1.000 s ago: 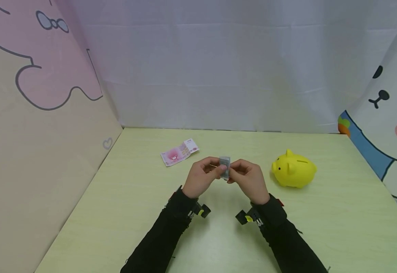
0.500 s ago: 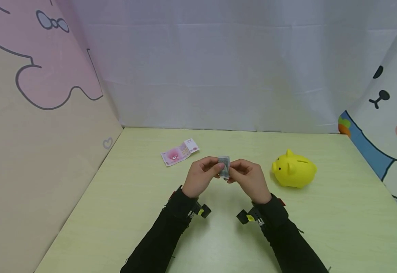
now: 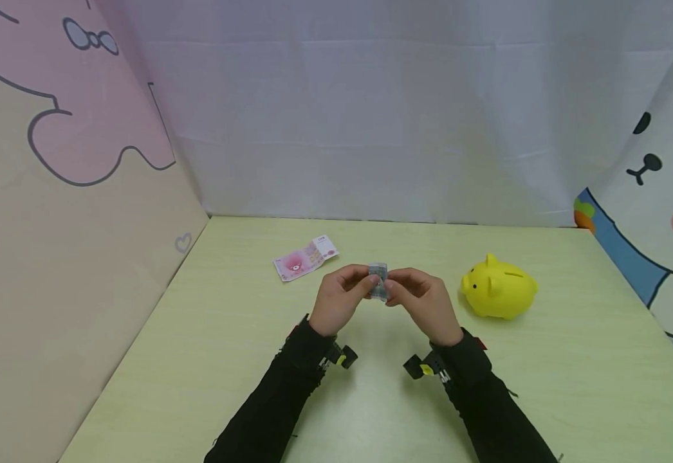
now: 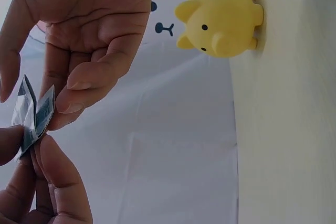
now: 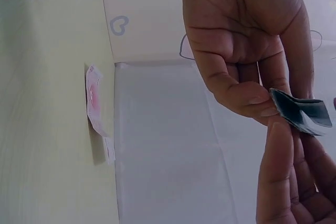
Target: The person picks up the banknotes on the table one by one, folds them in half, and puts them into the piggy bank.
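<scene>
Hands (image 3: 342, 302) (image 3: 423, 302) pinching folded banknote (image 3: 378, 283), pink note (image 3: 304, 258) left, piggy bank (image 3: 498, 286) right

grey banknote (image 3: 378, 287), folded small, held mid-air

Soft, even overhead light brightens the pale green tabletop (image 3: 209, 360) with faint shadows, while wide-angle bending curves edges and close wrist views blur.

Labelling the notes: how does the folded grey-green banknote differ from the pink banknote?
The folded grey-green banknote is pinched in the air between the left hand and the right hand; the pink banknote lies untouched on the pale green table. The grey-green one is folded small; the pink one lies almost flat. Both are paper notes.
</scene>
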A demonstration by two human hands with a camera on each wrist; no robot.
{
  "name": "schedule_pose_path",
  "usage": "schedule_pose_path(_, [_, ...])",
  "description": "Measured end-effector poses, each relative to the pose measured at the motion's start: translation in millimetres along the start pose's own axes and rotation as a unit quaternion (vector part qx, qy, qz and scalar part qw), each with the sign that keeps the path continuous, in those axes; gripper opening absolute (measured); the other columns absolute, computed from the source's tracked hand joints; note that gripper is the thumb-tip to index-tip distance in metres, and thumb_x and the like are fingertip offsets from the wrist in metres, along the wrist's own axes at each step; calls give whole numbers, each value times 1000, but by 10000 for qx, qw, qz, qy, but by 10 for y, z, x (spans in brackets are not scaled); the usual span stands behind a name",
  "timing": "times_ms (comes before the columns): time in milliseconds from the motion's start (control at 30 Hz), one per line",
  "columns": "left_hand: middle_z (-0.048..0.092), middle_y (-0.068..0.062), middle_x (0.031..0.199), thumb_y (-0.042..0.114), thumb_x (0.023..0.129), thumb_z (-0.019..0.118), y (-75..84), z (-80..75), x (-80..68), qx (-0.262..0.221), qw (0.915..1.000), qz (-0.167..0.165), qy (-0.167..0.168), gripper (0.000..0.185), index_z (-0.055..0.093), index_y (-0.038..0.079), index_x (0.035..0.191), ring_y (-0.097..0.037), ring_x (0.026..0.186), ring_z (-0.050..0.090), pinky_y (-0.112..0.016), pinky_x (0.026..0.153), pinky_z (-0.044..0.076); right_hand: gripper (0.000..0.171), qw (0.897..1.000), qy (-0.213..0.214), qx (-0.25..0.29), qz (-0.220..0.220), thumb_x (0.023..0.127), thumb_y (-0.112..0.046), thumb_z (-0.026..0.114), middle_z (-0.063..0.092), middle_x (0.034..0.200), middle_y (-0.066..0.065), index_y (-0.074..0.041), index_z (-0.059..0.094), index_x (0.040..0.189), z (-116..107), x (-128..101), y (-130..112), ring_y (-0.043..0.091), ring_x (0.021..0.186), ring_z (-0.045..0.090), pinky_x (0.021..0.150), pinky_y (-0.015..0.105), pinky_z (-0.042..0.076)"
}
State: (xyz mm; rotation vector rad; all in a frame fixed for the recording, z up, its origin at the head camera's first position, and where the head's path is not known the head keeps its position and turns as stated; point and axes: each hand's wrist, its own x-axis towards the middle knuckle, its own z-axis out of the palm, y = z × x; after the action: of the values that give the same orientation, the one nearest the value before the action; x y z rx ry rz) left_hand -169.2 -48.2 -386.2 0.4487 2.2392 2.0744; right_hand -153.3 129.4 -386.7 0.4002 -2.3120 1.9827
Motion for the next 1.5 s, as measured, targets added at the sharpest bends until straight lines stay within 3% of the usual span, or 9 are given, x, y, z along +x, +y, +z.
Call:
schedule_pose_path(300, [68, -21, 107, 11, 97, 61, 10, -4, -12, 40, 10000, 63, 16, 23, 67, -4, 114, -8, 81, 60, -20, 76, 54, 20, 10000, 16, 20, -46, 93, -6, 65, 68, 100, 21, 8, 66, 108, -3, 6, 39, 10, 72, 66, 71, 25, 59])
schedule_pose_path(667, [68, -21, 102, 11, 97, 61, 15, -5, -8, 152, 9998, 84, 11, 22, 68, -4, 111, -9, 78, 58, -30, 77, 55, 18, 9998, 32, 201, 24, 93, -7, 65, 68, 83, -4, 9, 66, 101, -1, 15, 53, 9, 69, 65, 69, 25, 59])
schedule_pose_path(767, [68, -21, 102, 10, 97, 61, 12, -3, -8, 182, 9998, 80, 21, 21, 68, -4, 111, -9, 77, 58, -34, 78, 56, 17, 9999, 54, 157, 45, 94, -7, 65, 67, 82, -2, 9, 66, 100, 5, 17, 60, 9, 68, 65, 68, 25, 59])
schedule_pose_path(933, [68, -21, 101, 10, 97, 61, 12, -1, -8, 172, 9998, 58, 30, 21, 68, -4, 111, -9, 77, 58, -51, 83, 55, 17, 9999, 93, 99, 106, 94, -7, 64, 68, 84, 10, 9, 66, 99, 9, 18, 55, 9, 67, 64, 67, 25, 58])
schedule_pose_path(1167, [67, -24, 108, 11, 98, 59, 23, -25, -9, -1, 9998, 174, -137, 26, 66, -6, 117, -8, 81, 61, -22, 78, 56, 19, 9996, 230, 38, 141, 95, -10, 64, 68, 90, 18, 8, 66, 101, -11, 21, 37, 10, 68, 64, 68, 24, 58])
schedule_pose_path(1300, [65, -28, 107, 8, 100, 54, 17, -36, 3, -208, 9995, 183, -124, 27, 64, -8, 119, -6, 81, 61, -21, 80, 56, 21, 9992, 333, 97, 196, 95, -11, 64, 67, 95, 20, 9, 66, 103, -24, 25, 29, 10, 69, 65, 69, 23, 58])
schedule_pose_path(1500, [65, -28, 109, 7, 100, 54, 14, -46, 14, -428, 9983, 162, -352, 27, 64, -8, 120, -8, 81, 62, -23, 82, 57, 23, 9986, 380, 238, 275, 95, -12, 64, 67, 89, 0, 9, 65, 105, -33, 21, 12, 11, 71, 65, 71, 23, 58])
